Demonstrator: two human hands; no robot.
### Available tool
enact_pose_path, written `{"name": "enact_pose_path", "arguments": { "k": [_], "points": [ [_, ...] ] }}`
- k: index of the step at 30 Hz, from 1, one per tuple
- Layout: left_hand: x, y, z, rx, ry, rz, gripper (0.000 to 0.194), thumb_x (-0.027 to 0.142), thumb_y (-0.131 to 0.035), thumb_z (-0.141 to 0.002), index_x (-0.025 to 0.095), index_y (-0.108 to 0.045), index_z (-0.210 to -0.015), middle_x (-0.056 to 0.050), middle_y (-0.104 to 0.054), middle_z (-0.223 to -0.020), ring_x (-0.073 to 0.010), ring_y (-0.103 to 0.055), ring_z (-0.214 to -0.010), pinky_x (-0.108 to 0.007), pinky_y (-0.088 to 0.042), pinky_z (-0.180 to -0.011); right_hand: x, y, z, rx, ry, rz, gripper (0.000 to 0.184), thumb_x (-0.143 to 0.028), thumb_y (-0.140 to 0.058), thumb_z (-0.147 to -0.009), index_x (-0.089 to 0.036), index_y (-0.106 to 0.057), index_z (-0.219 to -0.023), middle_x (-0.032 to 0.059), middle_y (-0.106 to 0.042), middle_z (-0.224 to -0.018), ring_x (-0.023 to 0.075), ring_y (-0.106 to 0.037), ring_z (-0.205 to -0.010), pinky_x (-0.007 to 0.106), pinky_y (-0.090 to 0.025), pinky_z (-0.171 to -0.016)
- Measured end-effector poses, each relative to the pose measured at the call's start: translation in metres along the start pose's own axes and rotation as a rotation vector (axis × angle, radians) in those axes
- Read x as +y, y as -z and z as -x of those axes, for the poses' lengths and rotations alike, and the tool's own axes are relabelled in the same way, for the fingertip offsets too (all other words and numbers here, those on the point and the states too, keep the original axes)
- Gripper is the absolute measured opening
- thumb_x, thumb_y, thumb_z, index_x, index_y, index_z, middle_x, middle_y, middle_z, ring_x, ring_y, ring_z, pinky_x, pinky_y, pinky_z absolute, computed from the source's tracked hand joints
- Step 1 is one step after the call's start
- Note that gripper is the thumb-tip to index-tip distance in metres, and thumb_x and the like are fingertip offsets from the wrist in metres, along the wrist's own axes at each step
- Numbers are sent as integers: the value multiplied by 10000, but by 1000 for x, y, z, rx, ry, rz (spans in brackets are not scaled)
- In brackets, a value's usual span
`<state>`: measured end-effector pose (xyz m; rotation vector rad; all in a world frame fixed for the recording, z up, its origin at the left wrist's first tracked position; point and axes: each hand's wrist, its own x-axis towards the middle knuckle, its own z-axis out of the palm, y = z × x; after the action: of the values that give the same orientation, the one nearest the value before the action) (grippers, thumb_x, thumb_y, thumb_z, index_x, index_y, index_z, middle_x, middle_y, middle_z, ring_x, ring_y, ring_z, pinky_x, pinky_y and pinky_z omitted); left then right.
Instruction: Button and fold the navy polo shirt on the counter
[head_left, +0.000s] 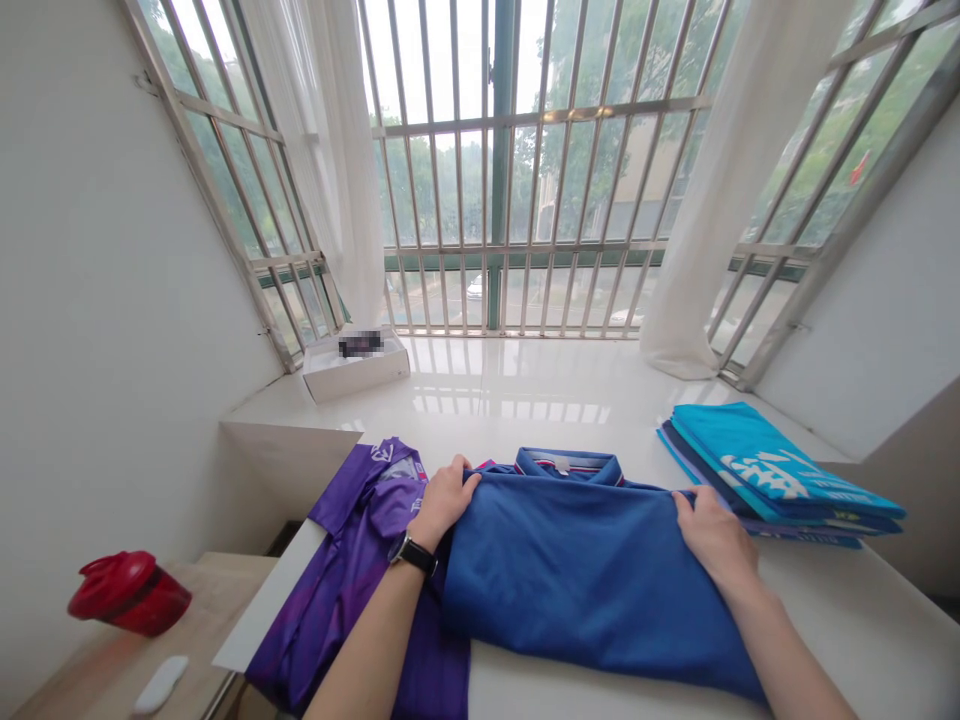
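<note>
Currently on the sill: a blue polo shirt (585, 575) is laid flat on a white windowsill (510, 390), folded below its collar.
Left hand (444, 502): fingers are curled slightly over the shirt's upper folded edge; whether the cloth is pinched cannot be told.
Right hand (714, 536): fingers are spread over the same edge, towards the opposite side; a pinch cannot be confirmed.
Handling: the knit is judged light, soft and limp; hold is best taken along the fold.
Nearby: a purple jersey (341, 600) is laid beside the left hand, a stack of folded shirts (772, 480) beside the right, a white box (356, 372) farther along the sill, and a red lidded flask (131, 595) on a wooden shelf (225, 590).
</note>
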<state>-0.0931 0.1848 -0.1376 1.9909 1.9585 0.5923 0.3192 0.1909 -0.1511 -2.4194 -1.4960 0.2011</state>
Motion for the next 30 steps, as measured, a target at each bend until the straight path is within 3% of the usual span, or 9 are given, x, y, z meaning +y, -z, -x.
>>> {"name": "enact_pose_path", "arguments": {
  "k": [5,7,11,13,16,18,21,26,30],
  "points": [
    [2,1,2,7,-8,-24,198,370,-511,-959,217,-572,-1069,-79,-716,-937,-256,-690,-896,-301,-464,-742,7,-8,-2,37,59,9,537,-512,-257,-943,-171,-584,-1197,197,-703,-1015,362,-680,-893,455,-517,-716],
    [3,2,3,11,-5,-48,205,367,-508,-960,216,-573,-1084,-75,-712,-922,-255,-689,-883,-311,-476,-745,8,-9,0,124,109,6,503,-486,-276,-945,-171,-588,-1181,194,-694,-1058,354,-672,-888,450,-518,-691],
    [9,6,5,120,-81,-65,200,293,-505,-957,201,-576,-1120,-84,-681,-1075,-234,-653,-1001,-334,-494,-861,5,-8,3,489,428,-8,404,-379,-328,-952,-143,-610,-1120,184,-670,-1114,329,-620,-1012,455,-498,-867],
    [16,7,8,198,-175,-56,245,284,-500,-959,184,-572,-1171,-101,-636,-1210,-233,-595,-1141,-359,-458,-992,4,-12,2,558,610,-46,363,-374,-361,-958,-155,-627,-1072,160,-680,-1093,302,-607,-1043,442,-464,-964],
    [27,1,17,145,-348,-54,408,385,-478,-976,165,-523,-1317,-124,-531,-1413,-258,-436,-1360,-411,-351,-1143,5,-28,-4,414,755,-50,437,-446,-377,-955,-135,-621,-1141,168,-670,-1183,293,-588,-1141,434,-439,-1043],
    [33,-7,24,25,-431,-95,545,483,-444,-979,158,-454,-1417,-134,-426,-1522,-286,-312,-1450,-460,-278,-1193,9,-42,-10,258,746,25,552,-481,-343,-949,-84,-584,-1245,200,-626,-1299,312,-550,-1242,455,-418,-1085],
    [35,-18,31,-102,-447,-179,676,581,-386,-971,148,-378,-1490,-151,-333,-1580,-317,-232,-1485,-512,-208,-1215,14,-58,-17,98,659,150,646,-489,-285,-948,-46,-510,-1362,209,-541,-1425,318,-474,-1350,475,-382,-1128],
    [30,-24,27,-130,-409,-223,712,607,-362,-967,149,-353,-1511,-161,-305,-1591,-303,-222,-1490,-496,-197,-1219,15,-61,-19,24,595,220,700,-519,-259,-951,-54,-435,-1444,179,-457,-1509,293,-386,-1422,449,-311,-1183],
    [26,-26,23,-104,-397,-207,713,619,-396,-952,169,-366,-1504,-159,-289,-1598,-294,-223,-1491,-492,-195,-1219,11,-55,-19,23,595,160,700,-522,-279,-951,-41,-440,-1435,197,-476,-1490,301,-412,-1404,449,-320,-1179]
  ]
}}
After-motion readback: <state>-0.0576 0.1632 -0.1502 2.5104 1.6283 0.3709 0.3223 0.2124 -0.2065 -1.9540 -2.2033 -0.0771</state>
